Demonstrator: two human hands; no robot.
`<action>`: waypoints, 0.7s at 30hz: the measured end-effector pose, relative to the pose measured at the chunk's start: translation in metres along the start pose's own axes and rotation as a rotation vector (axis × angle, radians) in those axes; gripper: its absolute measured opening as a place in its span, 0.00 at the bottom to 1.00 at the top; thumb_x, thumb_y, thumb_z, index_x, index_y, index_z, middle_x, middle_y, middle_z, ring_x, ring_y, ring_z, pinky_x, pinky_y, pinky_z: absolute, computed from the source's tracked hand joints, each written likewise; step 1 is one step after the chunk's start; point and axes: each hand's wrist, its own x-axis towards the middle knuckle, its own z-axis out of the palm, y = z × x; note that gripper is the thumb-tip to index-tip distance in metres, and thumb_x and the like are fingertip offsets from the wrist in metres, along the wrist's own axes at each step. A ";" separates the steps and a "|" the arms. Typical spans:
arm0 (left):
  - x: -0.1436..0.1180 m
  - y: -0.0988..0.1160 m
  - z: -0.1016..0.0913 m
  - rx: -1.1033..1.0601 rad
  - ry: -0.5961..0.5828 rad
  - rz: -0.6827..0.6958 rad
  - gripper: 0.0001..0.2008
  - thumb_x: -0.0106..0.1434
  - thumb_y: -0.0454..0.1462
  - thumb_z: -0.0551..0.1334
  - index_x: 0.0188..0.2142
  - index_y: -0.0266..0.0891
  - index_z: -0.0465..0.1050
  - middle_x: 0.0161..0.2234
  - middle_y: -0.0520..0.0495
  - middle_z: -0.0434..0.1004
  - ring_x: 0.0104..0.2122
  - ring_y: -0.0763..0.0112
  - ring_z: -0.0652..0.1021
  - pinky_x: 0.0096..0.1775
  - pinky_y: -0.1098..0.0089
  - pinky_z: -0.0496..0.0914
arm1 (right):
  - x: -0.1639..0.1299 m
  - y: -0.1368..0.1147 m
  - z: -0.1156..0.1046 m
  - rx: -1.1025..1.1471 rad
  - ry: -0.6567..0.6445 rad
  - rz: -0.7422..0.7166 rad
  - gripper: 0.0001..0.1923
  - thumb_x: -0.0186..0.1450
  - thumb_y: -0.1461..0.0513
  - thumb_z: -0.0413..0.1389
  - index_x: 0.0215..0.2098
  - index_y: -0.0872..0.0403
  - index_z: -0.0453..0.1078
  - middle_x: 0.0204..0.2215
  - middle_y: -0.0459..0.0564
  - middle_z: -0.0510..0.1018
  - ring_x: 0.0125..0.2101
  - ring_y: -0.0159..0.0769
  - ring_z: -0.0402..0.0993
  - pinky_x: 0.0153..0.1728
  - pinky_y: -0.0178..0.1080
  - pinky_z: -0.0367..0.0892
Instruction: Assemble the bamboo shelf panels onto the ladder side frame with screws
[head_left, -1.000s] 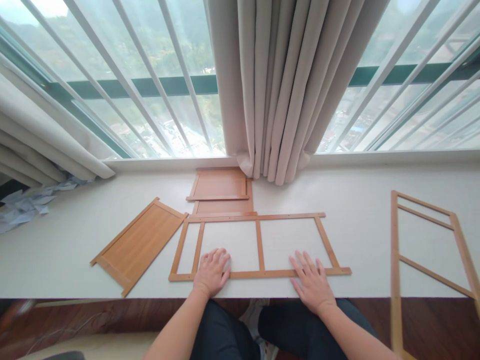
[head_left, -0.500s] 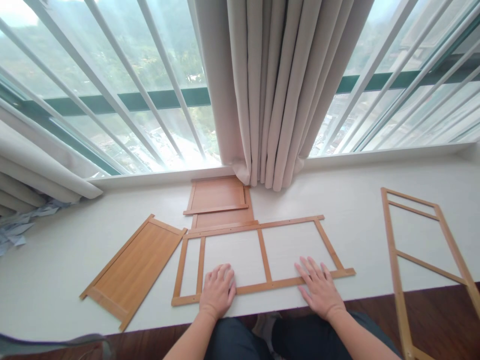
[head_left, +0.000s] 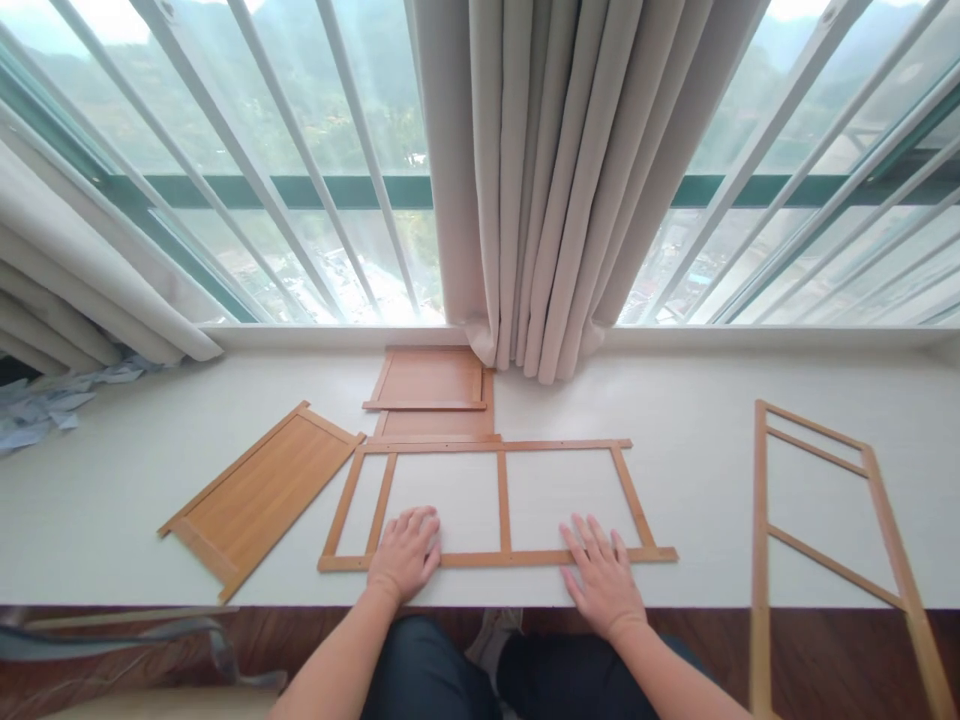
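A flat wooden frame [head_left: 499,445] with open panels lies on the white window ledge [head_left: 697,440] in front of me. My left hand [head_left: 403,552] rests palm down on the frame's near rail, fingers loosely curled. Flat on the same rail toward the right end lies my right hand [head_left: 598,580], fingers spread. Neither hand holds anything. Just beyond the frame, two solid wooden panels [head_left: 431,385] are stacked near the curtain.
A solid wooden panel [head_left: 259,495] lies angled at the left. A second open frame [head_left: 825,540] overhangs the ledge's front edge at the right. A grey curtain [head_left: 540,180] hangs at the centre before barred windows. Crumpled paper [head_left: 37,415] sits far left. A chair part [head_left: 150,635] shows below left.
My view swung slightly, then came back level. Both hands stay pressed flat on the frame's near rail; the frame seems unmoved on the ledge.
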 end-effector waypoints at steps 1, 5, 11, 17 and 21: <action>0.000 0.000 0.000 0.003 0.002 -0.002 0.14 0.67 0.39 0.56 0.50 0.46 0.74 0.61 0.44 0.71 0.59 0.51 0.68 0.57 0.51 0.63 | 0.000 0.000 -0.002 0.001 -0.010 0.001 0.35 0.70 0.58 0.49 0.75 0.44 0.51 0.73 0.51 0.54 0.72 0.54 0.49 0.68 0.63 0.40; 0.002 0.000 0.003 0.031 0.003 -0.011 0.14 0.67 0.39 0.56 0.50 0.47 0.74 0.61 0.45 0.71 0.60 0.51 0.68 0.57 0.50 0.63 | 0.002 0.000 -0.010 0.031 -0.073 0.000 0.35 0.71 0.59 0.48 0.75 0.45 0.49 0.74 0.51 0.51 0.72 0.56 0.47 0.68 0.64 0.39; 0.005 0.004 0.003 0.035 -0.006 -0.024 0.15 0.66 0.40 0.57 0.51 0.46 0.74 0.61 0.44 0.70 0.60 0.51 0.67 0.59 0.51 0.61 | 0.001 0.002 -0.014 0.078 -0.099 0.018 0.34 0.73 0.58 0.46 0.76 0.46 0.47 0.74 0.51 0.49 0.73 0.56 0.43 0.68 0.65 0.36; 0.000 0.008 0.006 0.093 0.079 0.029 0.14 0.65 0.39 0.58 0.49 0.42 0.74 0.60 0.40 0.72 0.57 0.50 0.69 0.56 0.51 0.60 | -0.001 0.001 -0.014 0.075 -0.060 0.005 0.32 0.73 0.57 0.48 0.74 0.49 0.54 0.74 0.53 0.51 0.72 0.56 0.44 0.68 0.66 0.36; -0.002 0.010 0.006 0.132 0.112 0.048 0.14 0.66 0.37 0.57 0.49 0.41 0.75 0.59 0.40 0.73 0.57 0.51 0.70 0.56 0.51 0.59 | -0.002 -0.002 -0.013 0.082 -0.023 0.011 0.29 0.73 0.57 0.47 0.72 0.50 0.59 0.73 0.53 0.54 0.72 0.56 0.46 0.68 0.65 0.37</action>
